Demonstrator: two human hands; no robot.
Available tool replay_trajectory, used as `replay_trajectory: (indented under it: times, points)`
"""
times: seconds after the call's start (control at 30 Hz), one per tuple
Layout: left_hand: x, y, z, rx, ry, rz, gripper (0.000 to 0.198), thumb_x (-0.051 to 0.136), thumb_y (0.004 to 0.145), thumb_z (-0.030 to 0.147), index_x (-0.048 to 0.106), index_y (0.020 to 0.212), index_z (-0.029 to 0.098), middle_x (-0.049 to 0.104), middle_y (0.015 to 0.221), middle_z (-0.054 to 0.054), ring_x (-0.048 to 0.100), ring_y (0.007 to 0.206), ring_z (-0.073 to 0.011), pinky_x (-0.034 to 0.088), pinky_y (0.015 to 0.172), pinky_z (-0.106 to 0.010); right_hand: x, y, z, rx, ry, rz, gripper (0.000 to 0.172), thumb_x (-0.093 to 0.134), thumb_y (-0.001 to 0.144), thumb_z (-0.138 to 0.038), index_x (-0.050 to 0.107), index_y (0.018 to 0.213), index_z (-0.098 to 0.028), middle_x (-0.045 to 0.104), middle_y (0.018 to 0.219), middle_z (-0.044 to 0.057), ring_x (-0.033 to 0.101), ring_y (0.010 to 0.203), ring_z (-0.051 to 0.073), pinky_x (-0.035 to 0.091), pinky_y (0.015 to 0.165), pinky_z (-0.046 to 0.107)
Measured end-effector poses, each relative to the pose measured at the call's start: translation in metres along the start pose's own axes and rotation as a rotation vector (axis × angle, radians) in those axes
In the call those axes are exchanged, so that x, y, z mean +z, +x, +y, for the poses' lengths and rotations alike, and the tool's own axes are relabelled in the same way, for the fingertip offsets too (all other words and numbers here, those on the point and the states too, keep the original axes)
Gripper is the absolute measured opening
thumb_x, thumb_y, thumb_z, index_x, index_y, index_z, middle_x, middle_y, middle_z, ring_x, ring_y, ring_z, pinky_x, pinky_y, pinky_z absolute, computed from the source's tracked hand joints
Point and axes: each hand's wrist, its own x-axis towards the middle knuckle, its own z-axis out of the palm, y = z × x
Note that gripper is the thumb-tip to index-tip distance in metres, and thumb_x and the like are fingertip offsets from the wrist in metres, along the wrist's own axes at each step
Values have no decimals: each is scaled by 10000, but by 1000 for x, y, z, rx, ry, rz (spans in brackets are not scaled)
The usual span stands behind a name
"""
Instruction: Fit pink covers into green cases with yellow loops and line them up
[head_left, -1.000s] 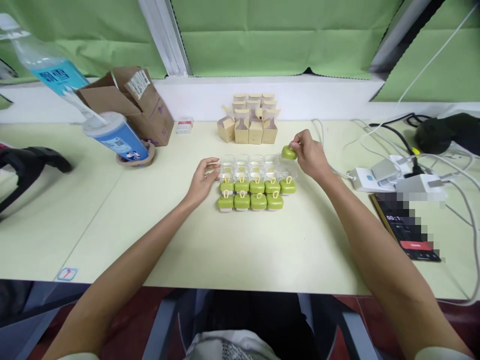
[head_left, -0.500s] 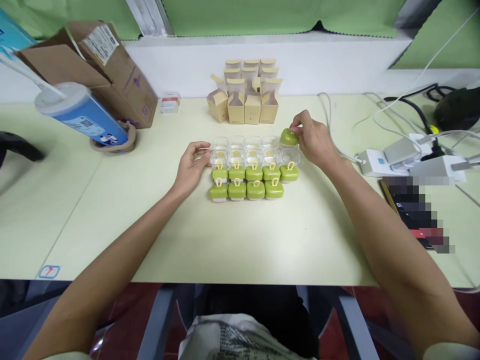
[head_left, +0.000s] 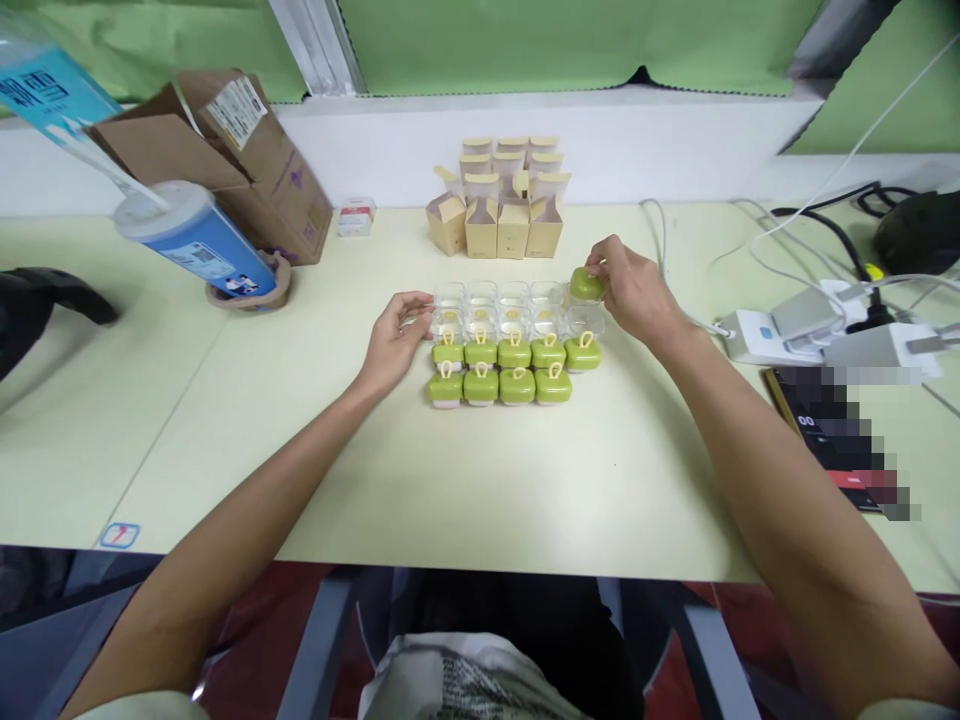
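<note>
My right hand [head_left: 628,290] pinches a green lid [head_left: 586,284] at the right end of the back row of clear plastic cups [head_left: 514,292]. At the left end of the cups, my left hand [head_left: 400,335] rests its fingertips against them, thumb and fingers apart. In front of the clear cups stand two rows of small green-topped containers [head_left: 517,386] with pale yellow loops on top. The front row is one shorter on the right side.
Open small cardboard boxes [head_left: 513,230] stand against the wall. At left are a large carton [head_left: 277,180], a blue cup [head_left: 210,245] in a holder and a small white box [head_left: 355,217]. Power adapters [head_left: 772,335], cables and a phone [head_left: 825,430] lie at right.
The view has shifted slightly, so everything sits a little lower and farther right. Both hands keep nearly the same places at the cups.
</note>
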Motion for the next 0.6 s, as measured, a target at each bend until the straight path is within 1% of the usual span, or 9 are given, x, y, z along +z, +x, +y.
replay_trajectory:
  times: [0.1, 0.23, 0.3, 0.37, 0.43, 0.5, 0.6]
  points:
    - [1, 0, 2, -21, -11, 9, 506, 845, 896, 591, 688, 1210, 227, 749, 1327, -125, 728, 1251, -272, 655, 804, -303, 6, -1, 0, -16, -45, 70, 406, 280, 1144, -483, 593, 1265, -255, 778, 1192, 174, 753, 989, 335, 485, 775, 409]
    - [2, -1, 4, -28, -8, 18, 493, 855, 868, 546, 692, 1203, 223, 757, 1325, -123, 734, 1248, -271, 664, 815, -310, 16, 0, 1, -37, -101, 78, 409, 263, 1152, -436, 611, 1254, -247, 800, 1166, 161, 733, 880, 307, 429, 707, 384]
    - [2, -2, 6, -28, 6, 18, 495, 855, 862, 549, 698, 1200, 224, 766, 1315, -122, 735, 1253, -276, 669, 818, -318, 18, 0, 1, -26, -120, 85, 375, 318, 1140, -418, 627, 1258, -241, 817, 1157, 155, 723, 867, 308, 418, 693, 382]
    - [2, -2, 7, -34, 18, 15, 499, 848, 865, 565, 708, 1199, 221, 777, 1296, -122, 737, 1258, -285, 675, 826, -331, 16, 1, 2, -14, -123, 97, 337, 424, 1112, -438, 651, 1260, -239, 828, 1154, 149, 724, 900, 326, 431, 705, 391]
    - [2, -2, 7, -38, 22, 10, 509, 841, 872, 577, 723, 1206, 212, 788, 1286, -126, 741, 1269, -294, 681, 839, -342, 13, 3, 3, 0, -83, 92, 319, 526, 1072, -481, 695, 1213, -250, 837, 1142, 132, 725, 908, 333, 464, 746, 412]
    - [2, -2, 8, -35, 28, 8, 510, 829, 888, 575, 738, 1225, 203, 798, 1302, -130, 747, 1275, -296, 684, 854, -347, 10, 5, 4, 22, 20, 67, 290, 608, 1030, -504, 737, 1129, -264, 845, 1127, 110, 722, 856, 312, 497, 789, 431]
    - [2, -2, 6, -29, 38, 5, 493, 810, 914, 542, 752, 1267, 203, 799, 1364, -121, 752, 1283, -292, 684, 870, -349, 12, 9, 4, 74, 171, 46, 215, 682, 979, -466, 740, 966, -260, 853, 1093, 103, 715, 800, 280, 527, 796, 430]
